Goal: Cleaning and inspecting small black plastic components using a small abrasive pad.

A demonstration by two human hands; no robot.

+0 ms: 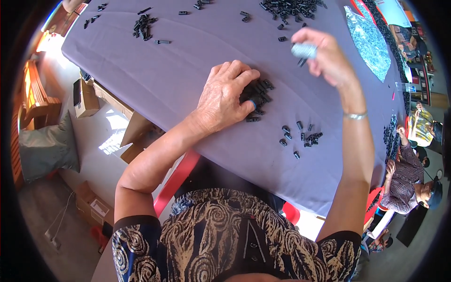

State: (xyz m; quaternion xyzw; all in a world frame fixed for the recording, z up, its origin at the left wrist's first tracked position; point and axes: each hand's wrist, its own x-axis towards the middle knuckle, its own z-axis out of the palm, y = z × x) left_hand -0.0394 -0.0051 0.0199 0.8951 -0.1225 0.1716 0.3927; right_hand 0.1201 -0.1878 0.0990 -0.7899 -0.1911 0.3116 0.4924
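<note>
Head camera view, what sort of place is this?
Probably an informal workshop, perhaps in a home: small black parts in piles on a cloth-covered table, people nearby, and a cushion by a wooden bench.

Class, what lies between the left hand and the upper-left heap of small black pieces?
Head view: one loose, slim black piece near that heap, then bare purplish tablecloth.

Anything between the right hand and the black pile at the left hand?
Nothing visible: purple cloth shows between the right hand and the black pile. The left hand partly covers the pile from the left.
</note>
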